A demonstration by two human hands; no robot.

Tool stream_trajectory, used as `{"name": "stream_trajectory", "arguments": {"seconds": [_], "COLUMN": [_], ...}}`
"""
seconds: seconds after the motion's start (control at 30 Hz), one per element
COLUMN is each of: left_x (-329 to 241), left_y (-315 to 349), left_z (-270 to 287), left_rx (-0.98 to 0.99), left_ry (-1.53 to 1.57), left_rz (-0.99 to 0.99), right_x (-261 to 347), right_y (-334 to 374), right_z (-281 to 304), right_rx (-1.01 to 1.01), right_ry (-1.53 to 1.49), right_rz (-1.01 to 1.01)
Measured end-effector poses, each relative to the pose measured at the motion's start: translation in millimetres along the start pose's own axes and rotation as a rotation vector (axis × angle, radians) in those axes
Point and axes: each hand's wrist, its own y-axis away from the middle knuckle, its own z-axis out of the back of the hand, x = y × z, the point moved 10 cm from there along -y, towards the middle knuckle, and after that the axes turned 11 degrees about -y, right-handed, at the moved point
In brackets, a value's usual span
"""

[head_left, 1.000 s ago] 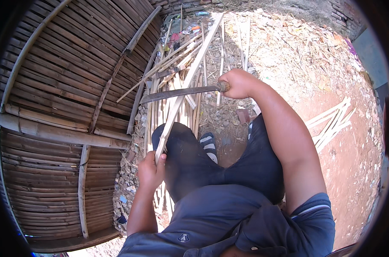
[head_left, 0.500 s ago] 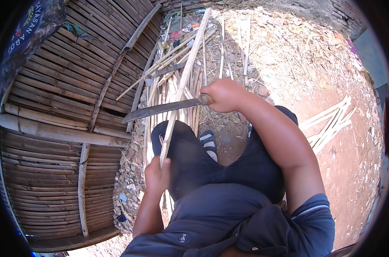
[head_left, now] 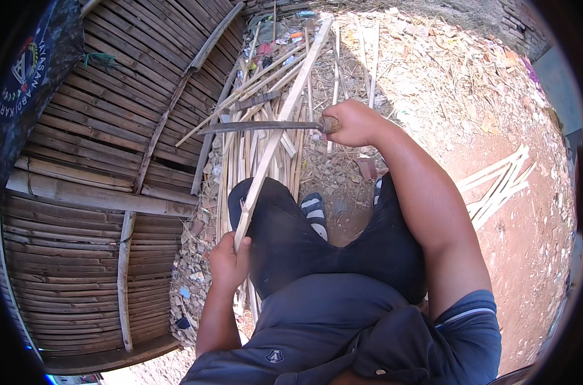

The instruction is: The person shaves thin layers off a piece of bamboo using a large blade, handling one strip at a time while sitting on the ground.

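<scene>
My left hand (head_left: 229, 262) is closed round the near end of a long pale bamboo strip (head_left: 270, 149), which slants up and away past my left knee. My right hand (head_left: 356, 123) grips the short wooden handle of a machete (head_left: 259, 126). Its long dark blade points left and lies across the strip, about midway along; whether the edge bites into it I cannot tell. Under and beyond the strip, a pile of split bamboo strips (head_left: 240, 163) lies on the ground by my left leg.
On the left stands a wall of bamboo slats (head_left: 67, 186), with a dark printed cloth (head_left: 31, 83) hanging at its upper corner. Another bundle of strips (head_left: 497, 183) lies on the bare soil at right. Shavings and litter (head_left: 445, 70) cover the far ground.
The machete has moved away from me along the strip, and its blade now lies more level. The strip's far end has swung slightly right. My left hand keeps its hold.
</scene>
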Motion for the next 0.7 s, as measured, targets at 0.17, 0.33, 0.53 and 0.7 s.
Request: {"name": "stream_trajectory", "arguments": {"seconds": [0.17, 0.33, 0.53, 0.7], "left_x": [16.7, 10.0, 15.7, 17.6], "left_y": [-5.4, 5.6, 7.9, 12.0], "left_z": [7.2, 14.1, 7.4, 12.7], "left_rx": [0.001, 0.003, -0.007, -0.017], "left_ry": [-0.12, -0.028, -0.005, 0.088], "left_rz": [-0.017, -0.045, -0.026, -0.021], "right_x": [9.9, -12.9, 19.0, -27.3], "right_y": [5.1, 3.2, -0.9, -0.9], "right_z": [1.8, -3.1, -14.7, 20.2], "right_rx": [-0.174, -0.094, -0.095, -0.217], "right_ry": [0.184, 0.078, 0.189, -0.018], "right_rz": [0.029, -0.019, 0.06, -0.063]}}
